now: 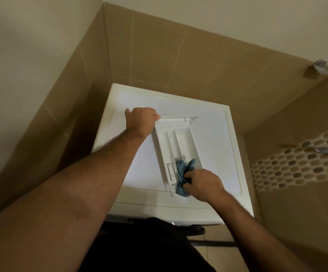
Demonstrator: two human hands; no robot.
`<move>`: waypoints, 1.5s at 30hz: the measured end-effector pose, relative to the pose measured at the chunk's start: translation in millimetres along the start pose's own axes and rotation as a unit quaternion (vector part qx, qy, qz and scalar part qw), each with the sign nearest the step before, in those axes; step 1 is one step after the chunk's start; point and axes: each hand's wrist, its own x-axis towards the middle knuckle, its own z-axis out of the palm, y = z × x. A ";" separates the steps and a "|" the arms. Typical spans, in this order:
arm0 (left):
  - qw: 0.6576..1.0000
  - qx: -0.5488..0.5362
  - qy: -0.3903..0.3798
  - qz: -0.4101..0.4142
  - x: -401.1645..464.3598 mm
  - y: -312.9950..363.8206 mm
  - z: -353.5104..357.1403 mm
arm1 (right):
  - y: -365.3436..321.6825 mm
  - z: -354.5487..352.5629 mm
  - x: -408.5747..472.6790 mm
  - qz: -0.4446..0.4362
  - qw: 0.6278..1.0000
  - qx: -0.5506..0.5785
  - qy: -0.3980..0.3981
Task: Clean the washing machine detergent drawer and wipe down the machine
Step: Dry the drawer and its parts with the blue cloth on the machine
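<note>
On top of the washing machine (208,138) the detergent drawer (175,148) lies flat, taken out of its slot, with its front panel toward the tiled wall and its open compartments facing up. I see my left hand (140,120) at the drawer's far left corner, fingers curled over the end of the front panel, steadying it. My right hand (203,183) grips a bunched blue cloth (183,174), fingers closed round it, and presses it into the near end of the rightmost compartment, just beside the small insert piece.

By my reading the task is in its first half. The drawer is out and the wiping of it is under way; the far parts of the compartments look pale and free of obvious residue, though the dim light keeps me from calling them clean. Still to do, as I judge it: finish the remaining channels and the insert, put the drawer back, and wipe the machine's top and front.

Much is hard to make out. My arms and dark clothing cover most of the machine's front, so the empty drawer slot, the door and the controls are barely visible. The cloth hides the compartment floor beneath it. My left fingertips are tucked out of sight behind the knuckles, so how firmly they hold I cannot say.
</note>
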 end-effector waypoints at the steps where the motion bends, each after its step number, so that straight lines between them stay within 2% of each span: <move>1: 1.000 -0.003 -0.001 -0.001 0.0 0.2 -0.6 | -1.0 -6.6 -0.4 0.011 1.000 -0.010 -0.019; 3: 1.000 -0.001 -0.010 -0.001 -0.1 0.3 -3.3 | -4.5 -19.8 1.6 0.036 0.999 -0.005 -0.016; 6: 1.000 0.008 -0.018 0.005 0.2 1.8 -5.4 | -13.8 -20.3 14.0 0.049 0.997 0.016 0.053; 9: 1.000 0.011 -0.024 0.005 1.0 1.5 -6.0 | -20.9 8.1 20.3 -0.010 0.988 -0.004 0.151; 11: 1.000 0.009 -0.022 -0.001 1.4 -0.2 -5.7 | -16.5 20.7 15.4 -0.024 0.986 0.018 0.162; 13: 1.000 0.007 -0.015 0.000 1.1 -0.4 -4.6 | -7.9 17.3 13.0 0.004 0.994 0.022 0.107; 15: 1.000 0.004 -0.014 0.003 0.8 0.3 -2.1 | -4.4 4.0 20.2 0.064 0.997 -0.029 -0.009; 17: 1.000 -0.001 -0.017 0.006 2.0 1.3 -2.3 | -8.6 -4.8 28.8 0.107 0.991 -0.059 -0.052; 19: 1.000 0.000 -0.027 0.013 3.6 -1.1 -4.6 | -16.5 -6.4 35.2 0.099 0.993 -0.069 -0.005; 21: 0.999 0.000 -0.036 0.024 5.9 -2.4 -6.6 | -17.9 2.5 37.9 0.074 0.993 -0.043 0.076; 24: 0.999 -0.002 -0.043 0.025 8.3 -3.3 -7.2 | -12.7 9.5 39.7 0.053 0.981 0.092 0.164; 27: 0.999 -0.011 -0.045 0.025 7.9 -5.5 -6.0 | -11.2 -6.6 45.2 0.011 0.934 0.254 0.249; 32: 0.997 -0.005 -0.052 0.049 10.7 -9.5 -7.2 | -31.6 -48.7 56.9 -0.003 0.871 0.397 0.288; 35: 0.990 -0.102 -0.076 0.058 9.5 -17.8 -8.2 | -43.8 -52.7 54.3 -0.027 0.853 0.445 0.271; 37: 0.978 -0.182 -0.084 0.061 7.3 -28.6 -13.1 | -44.9 -47.4 59.8 -0.022 0.857 0.442 0.263; 38: 0.974 -0.198 -0.089 0.063 6.1 -33.7 -15.1 | -42.3 -46.3 66.3 0.000 0.861 0.419 0.287; 41: 0.971 -0.197 -0.116 0.062 3.9 -41.1 -18.5 | -32.2 -53.0 88.8 0.055 0.861 0.396 0.314; 43: 0.970 -0.196 -0.127 0.062 5.3 -37.4 -18.7 | -36.1 -58.7 97.6 0.045 0.865 0.385 0.319; 45: 0.969 -0.199 -0.133 0.059 6.3 -33.0 -18.8 | -48.8 -56.6 101.6 -0.003 0.888 0.326 0.323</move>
